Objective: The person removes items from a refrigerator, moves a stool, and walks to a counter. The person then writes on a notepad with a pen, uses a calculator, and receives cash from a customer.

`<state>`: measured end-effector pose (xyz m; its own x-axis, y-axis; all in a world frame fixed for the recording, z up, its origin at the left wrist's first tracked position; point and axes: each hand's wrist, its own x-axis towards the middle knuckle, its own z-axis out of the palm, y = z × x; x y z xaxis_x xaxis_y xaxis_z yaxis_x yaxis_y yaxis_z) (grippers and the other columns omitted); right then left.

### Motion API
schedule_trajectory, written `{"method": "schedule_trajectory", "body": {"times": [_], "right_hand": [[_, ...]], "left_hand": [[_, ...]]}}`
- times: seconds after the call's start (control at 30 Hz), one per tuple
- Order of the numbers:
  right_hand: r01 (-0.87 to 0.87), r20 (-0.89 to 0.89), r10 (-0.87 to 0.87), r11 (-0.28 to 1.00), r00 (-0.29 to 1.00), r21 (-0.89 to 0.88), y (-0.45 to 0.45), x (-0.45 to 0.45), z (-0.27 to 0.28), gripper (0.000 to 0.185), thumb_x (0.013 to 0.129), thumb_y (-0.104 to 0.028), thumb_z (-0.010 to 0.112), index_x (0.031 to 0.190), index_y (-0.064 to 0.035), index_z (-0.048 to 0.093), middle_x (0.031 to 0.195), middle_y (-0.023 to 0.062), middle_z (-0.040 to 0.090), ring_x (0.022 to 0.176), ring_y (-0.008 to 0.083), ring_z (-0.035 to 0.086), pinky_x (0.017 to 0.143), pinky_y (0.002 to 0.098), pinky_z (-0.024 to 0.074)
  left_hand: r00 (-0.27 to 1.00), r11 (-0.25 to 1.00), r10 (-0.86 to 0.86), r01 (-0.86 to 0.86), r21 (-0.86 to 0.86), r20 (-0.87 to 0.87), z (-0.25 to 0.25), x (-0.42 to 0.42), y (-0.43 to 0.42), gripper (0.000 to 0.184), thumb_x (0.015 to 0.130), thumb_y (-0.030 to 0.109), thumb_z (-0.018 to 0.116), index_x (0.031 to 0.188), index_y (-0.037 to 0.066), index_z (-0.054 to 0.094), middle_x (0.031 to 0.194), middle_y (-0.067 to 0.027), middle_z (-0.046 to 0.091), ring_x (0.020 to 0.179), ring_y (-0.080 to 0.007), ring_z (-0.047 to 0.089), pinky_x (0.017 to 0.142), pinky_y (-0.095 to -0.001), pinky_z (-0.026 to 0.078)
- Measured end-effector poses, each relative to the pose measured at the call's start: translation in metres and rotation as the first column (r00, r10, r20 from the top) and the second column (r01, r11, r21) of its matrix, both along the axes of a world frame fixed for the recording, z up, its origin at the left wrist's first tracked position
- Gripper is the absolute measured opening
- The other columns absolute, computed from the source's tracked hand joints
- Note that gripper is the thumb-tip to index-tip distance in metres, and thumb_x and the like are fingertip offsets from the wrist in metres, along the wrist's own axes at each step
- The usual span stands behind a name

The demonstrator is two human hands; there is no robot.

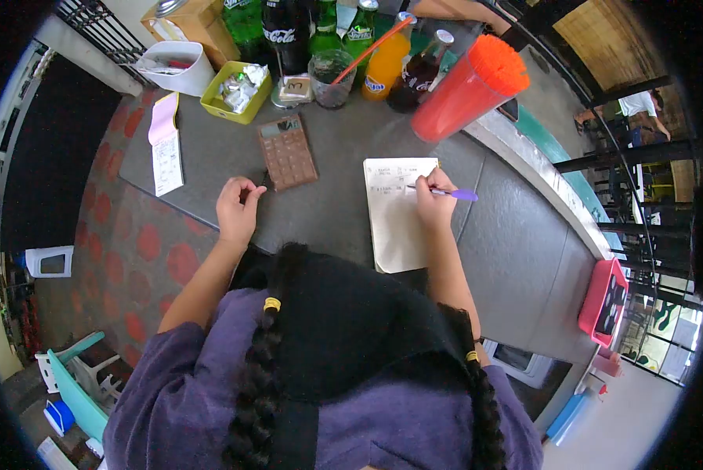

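The purple pen [464, 195] is in your right hand [436, 202], pinched between thumb and fingers over the upper right part of the notepad [398, 227]. Its long axis lies nearly crosswise to the page: the tip points left, onto the written lines, and the purple end sticks out past the notepad's right edge. The notepad's own long axis runs away from your body. Your fingers hide the middle of the pen, your hand and forearm cover part of the pad's right side, and the handwriting is too small to read.

Your left hand [238, 210] rests left of the notepad, fingers curled and thumb close to them, just a narrow gap; you cannot tell from here whether it pinches anything. It is just beside the brown calculator [289, 153], which also lies left of the notepad and has a dark, unreadable display. Farther left is a second pad [166, 160] with a pink flap.

Beyond the notepad, to the right, stands the red straw holder [470, 90]. Beyond it, to the left, are an orange bottle [385, 66] and a large cola bottle [285, 31], whose top is cut off.
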<state>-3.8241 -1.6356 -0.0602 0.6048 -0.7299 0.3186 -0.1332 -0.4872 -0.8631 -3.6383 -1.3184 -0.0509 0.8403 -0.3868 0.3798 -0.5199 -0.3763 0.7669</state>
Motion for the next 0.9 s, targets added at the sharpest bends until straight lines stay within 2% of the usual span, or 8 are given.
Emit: {"method": "schedule_trajectory", "body": {"times": [0.1,0.2,0.3,0.4,0.6,0.7,0.8,0.9], "right_hand": [[-0.011,-0.004,0.011,1.0,1.0,-0.015,-0.002,0.0,0.0,0.03,0.076,-0.003,0.061,0.06,-0.0051,0.036,0.055,0.0015,0.034,0.054,0.0107,0.035,0.049,0.0306,0.0303],[-0.052,0.066,0.051,0.999,0.997,0.005,-0.004,-0.001,-0.001,0.029,0.076,-0.001,0.06,0.061,-0.0055,0.036,0.055,0.0013,0.033,0.055,0.0099,0.034,0.049,0.0301,0.0296],[-0.008,0.038,0.008,1.0,0.999,-0.005,-0.003,0.0,-0.004,0.029,0.076,0.001,0.06,0.061,-0.006,0.036,0.056,0.0006,0.032,0.056,0.0094,0.032,0.049,0.0295,0.0287],[0.002,0.006,-0.002,1.0,1.0,0.023,-0.001,-0.001,0.0,0.029,0.075,0.001,0.06,0.061,-0.0062,0.035,0.056,-0.0003,0.033,0.056,0.0092,0.032,0.05,0.029,0.0287],[-0.008,-0.011,0.009,0.999,1.0,0.046,0.0,-0.002,0.004,0.029,0.076,0.002,0.06,0.061,-0.0058,0.036,0.056,-0.0013,0.034,0.057,0.0085,0.034,0.051,0.0283,0.0294],[0.0,0.052,-0.006,0.994,0.999,0.106,-0.003,-0.001,-0.007,0.028,0.076,0.002,0.06,0.061,-0.0056,0.038,0.057,-0.0021,0.036,0.056,0.0077,0.034,0.052,0.0276,0.0298],[-0.032,0.172,-0.03,0.939,0.985,0.343,-0.01,-0.01,0.0,0.029,0.08,0.003,0.06,0.061,-0.007,0.04,0.061,-0.004,0.042,0.059,0.0052,0.038,0.056,0.0238,0.0321],[-0.138,0.142,0.114,0.976,0.983,0.169,-0.005,-0.013,-0.006,0.029,0.081,0.003,0.061,0.061,-0.0074,0.042,0.061,-0.0042,0.043,0.059,0.0047,0.039,0.056,0.0233,0.0325]], "left_hand": [[0.997,1.0,0.0,0.0,-0.002,-0.071,0.0,0.0,0.001,0.021,0.077,0.004,0.076,0.081,-0.001,0.055,0.078,-0.0078,0.055,0.064,-0.0174,0.052,0.059,-0.029,0.044],[0.999,1.0,0.005,-0.004,0.017,-0.051,0.003,-0.002,0.0,0.021,0.077,0.003,0.075,0.081,-0.001,0.055,0.077,-0.0079,0.055,0.064,-0.0177,0.052,0.059,-0.0294,0.044],[1.0,1.0,-0.014,0.014,-0.019,-0.007,0.004,-0.001,-0.001,0.02,0.078,0.003,0.075,0.082,-0.001,0.056,0.077,-0.0078,0.055,0.065,-0.0174,0.052,0.06,-0.0293,0.044],[0.995,0.999,0.024,-0.021,0.035,-0.093,0.005,-0.003,-0.001,0.019,0.079,0.004,0.074,0.082,-0.001,0.056,0.077,-0.0077,0.055,0.065,-0.0173,0.052,0.06,-0.0291,0.044],[1.0,1.0,-0.002,0.002,-0.001,-0.019,0.008,-0.002,-0.002,0.019,0.079,0.005,0.074,0.081,-0.001,0.055,0.076,-0.0077,0.053,0.064,-0.0171,0.05,0.061,-0.0289,0.044],[0.999,0.999,0.016,-0.015,0.032,-0.05,0.009,-0.003,-0.002,0.019,0.079,0.004,0.073,0.08,-0.001,0.055,0.076,-0.0081,0.054,0.064,-0.0177,0.051,0.061,-0.0291,0.044],[0.999,0.999,0.018,-0.017,0.035,-0.045,0.01,-0.003,-0.002,0.019,0.079,0.004,0.073,0.079,-0.001,0.054,0.076,-0.0085,0.054,0.064,-0.018,0.052,0.06,-0.0295,0.044],[1.0,1.0,-0.013,0.013,-0.007,0.003,0.007,0.0,-0.003,0.018,0.079,0.003,0.072,0.079,-0.001,0.054,0.076,-0.0087,0.055,0.064,-0.0184,0.052,0.061,-0.0297,0.045]]}}
